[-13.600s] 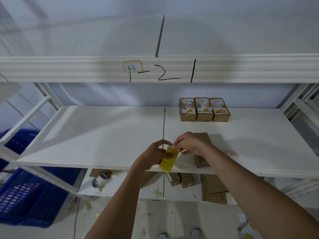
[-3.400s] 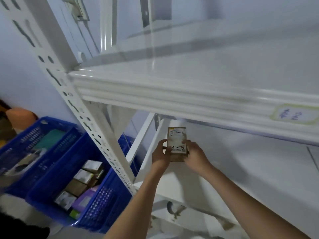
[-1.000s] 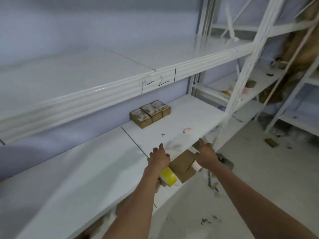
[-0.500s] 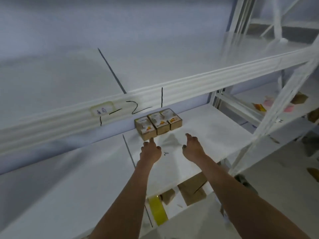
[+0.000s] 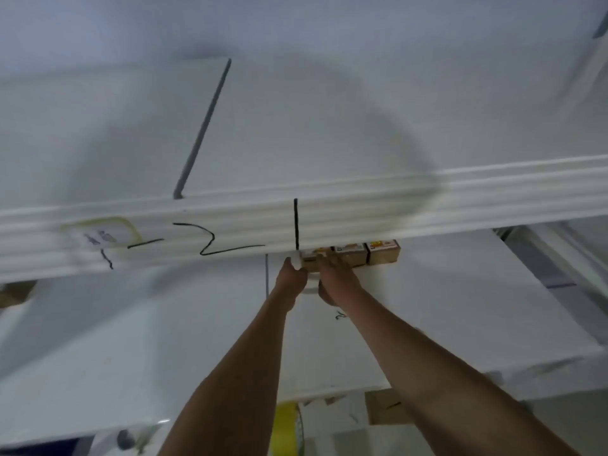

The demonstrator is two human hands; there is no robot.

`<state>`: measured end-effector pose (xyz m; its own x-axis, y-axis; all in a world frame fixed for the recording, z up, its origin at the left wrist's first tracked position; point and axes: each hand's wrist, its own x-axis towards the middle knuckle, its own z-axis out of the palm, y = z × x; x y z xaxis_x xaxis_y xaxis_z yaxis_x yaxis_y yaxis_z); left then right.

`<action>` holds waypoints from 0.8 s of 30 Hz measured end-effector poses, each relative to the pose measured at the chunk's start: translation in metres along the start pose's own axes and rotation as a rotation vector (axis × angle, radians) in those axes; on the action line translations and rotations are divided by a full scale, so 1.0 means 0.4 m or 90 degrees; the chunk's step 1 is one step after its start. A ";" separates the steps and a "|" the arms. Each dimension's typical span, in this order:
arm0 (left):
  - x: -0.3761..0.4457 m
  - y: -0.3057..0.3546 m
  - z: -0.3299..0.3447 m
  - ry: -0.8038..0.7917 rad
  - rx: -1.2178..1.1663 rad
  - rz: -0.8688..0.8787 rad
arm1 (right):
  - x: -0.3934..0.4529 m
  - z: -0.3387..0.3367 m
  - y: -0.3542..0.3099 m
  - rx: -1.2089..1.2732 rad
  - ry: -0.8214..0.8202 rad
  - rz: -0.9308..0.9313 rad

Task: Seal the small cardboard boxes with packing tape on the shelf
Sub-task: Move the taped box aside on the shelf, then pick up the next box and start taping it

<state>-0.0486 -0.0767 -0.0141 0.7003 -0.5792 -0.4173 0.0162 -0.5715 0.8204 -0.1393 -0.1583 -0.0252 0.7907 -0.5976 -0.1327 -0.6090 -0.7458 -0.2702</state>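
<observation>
Three small cardboard boxes (image 5: 352, 256) stand in a row at the back of the white shelf (image 5: 460, 324), half hidden under the front beam (image 5: 362, 213) of the shelf above, the beam that bears the black marker strokes; take that beam as the landmark. Left of the strokes on the beam sits a yellow-edged label (image 5: 102, 235), too blurred to read. Just below the beam's vertical stroke, the left hand (image 5: 291, 281) reaches up to the leftmost box, its fingers at that box's left side; whether they curl round it or only touch it I cannot tell. Beside it to the right, the right hand (image 5: 335, 278) lies on the front of the same box, fingers fairly straight and running up over it toward the middle box, seemingly pressing more than pinching. The two other boxes, further right under the beam, are untouched. Well below the beam, on the lower level beneath the shelf's front edge, the yellow roll of packing tape (image 5: 288, 429) lies in neither hand, with a brown carton (image 5: 381, 411) to its right. Judging by this, the row at the back looks like boxes already dealt with, though no tape shows on them at this blur, and the hands seem to be setting or squaring the leftmost one. How many boxes are left cannot be told.
</observation>
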 end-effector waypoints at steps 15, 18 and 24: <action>0.041 -0.047 0.044 0.063 -0.281 -0.078 | 0.038 0.063 0.026 -0.056 -0.023 -0.090; 0.028 -0.056 0.048 0.093 -0.266 -0.089 | -0.048 0.094 0.042 0.029 0.044 -0.136; -0.036 -0.083 0.098 0.043 -0.162 -0.176 | -0.183 0.096 0.080 0.118 0.109 -0.173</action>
<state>-0.0871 -0.0722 -0.0505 0.6900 -0.3784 -0.6170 0.3824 -0.5333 0.7546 -0.2140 -0.1271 -0.0609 0.8904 -0.4379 0.1245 -0.3447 -0.8270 -0.4441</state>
